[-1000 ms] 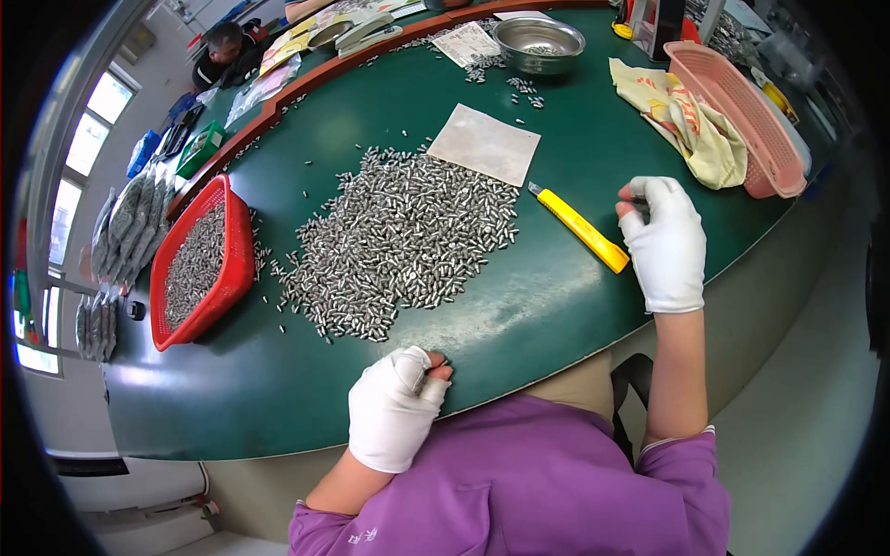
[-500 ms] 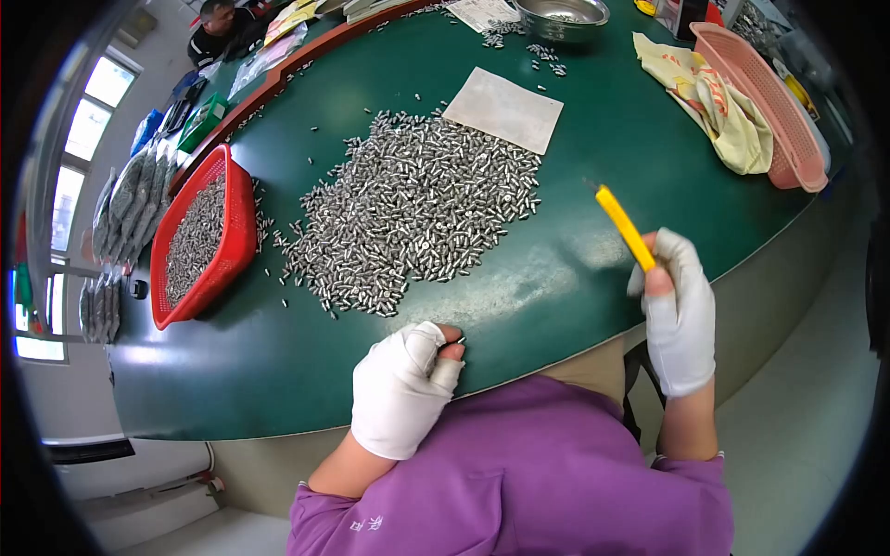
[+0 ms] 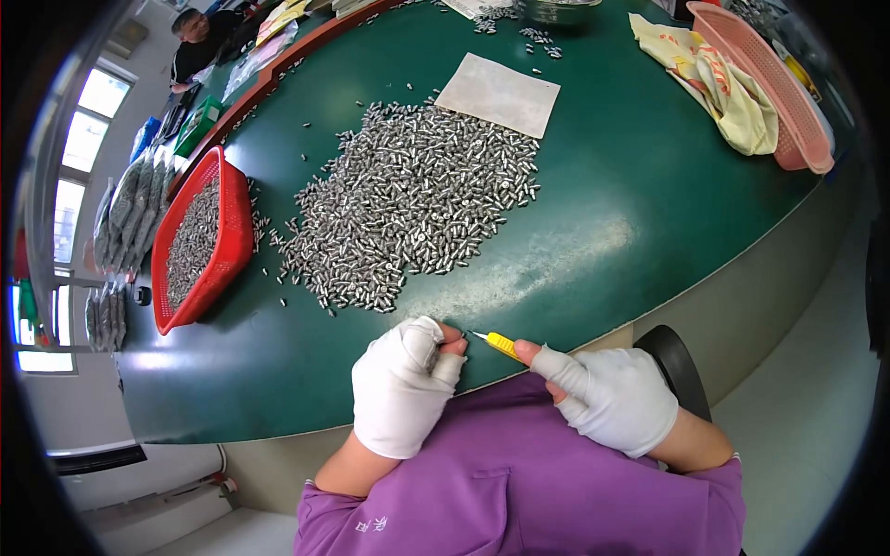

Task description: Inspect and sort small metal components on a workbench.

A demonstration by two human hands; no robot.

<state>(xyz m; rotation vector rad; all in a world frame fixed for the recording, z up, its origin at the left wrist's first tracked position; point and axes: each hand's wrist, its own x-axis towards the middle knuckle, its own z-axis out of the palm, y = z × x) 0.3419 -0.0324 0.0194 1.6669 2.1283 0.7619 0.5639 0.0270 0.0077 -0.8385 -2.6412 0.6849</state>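
Observation:
Near the table's front edge, my left hand [image 3: 400, 387] in a white fingertip-less glove pinches a small silver metal part [image 3: 463, 336] between thumb and finger; most of the part is hidden. My right hand [image 3: 619, 400], gloved the same way, is closed on a yellow-handled craft knife [image 3: 503, 345]. Its thin blade points left, with the tip close to the part; whether they touch I cannot tell. Beyond my left hand spreads a large pile of similar silver metal parts [image 3: 417, 204] on the green table [image 3: 593, 269].
At the left stands a red plastic basket [image 3: 243, 218] of small parts, beside filled clear bags [image 3: 130, 208]. A pale card [image 3: 501, 95] lies at the pile's far edge. Far right are a yellow cloth [image 3: 714, 93] and pink basket [image 3: 807, 144]. Another person [image 3: 209, 37] sits far left.
My right hand has come down and left with the craft knife, bringing its blade beside the part in my left hand. My left hand has stayed almost still. The view has shifted slightly.

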